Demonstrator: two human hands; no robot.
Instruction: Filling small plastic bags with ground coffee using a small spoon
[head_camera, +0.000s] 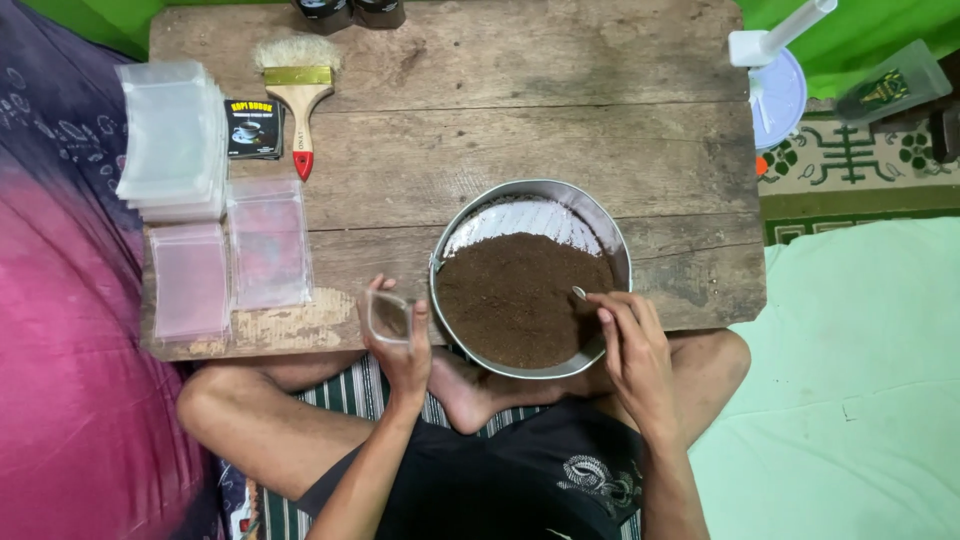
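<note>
Round metal pan (610, 235) sat tilted on the near edge of the rough plank worktop (520, 120), brown powder (515, 300) heaped toward the person. Right hand (632, 350) pinched a small metal spoon (580, 293), its tip in the powder, pointing left. Left hand (400, 345) gripped a small clear pouch (388, 315), mouth up, just left of the pan. Flat clear bags (175, 135) lay stacked far left, beside a wood-handled brush (298, 85).

My table (560, 80) is rough, worn wood. The pan (612, 240) is dull metal, holding matt, grainy brown powder (515, 295). The bags (172, 135) are glossy clear plastic; the brush (298, 105) has a wooden handle.
</note>
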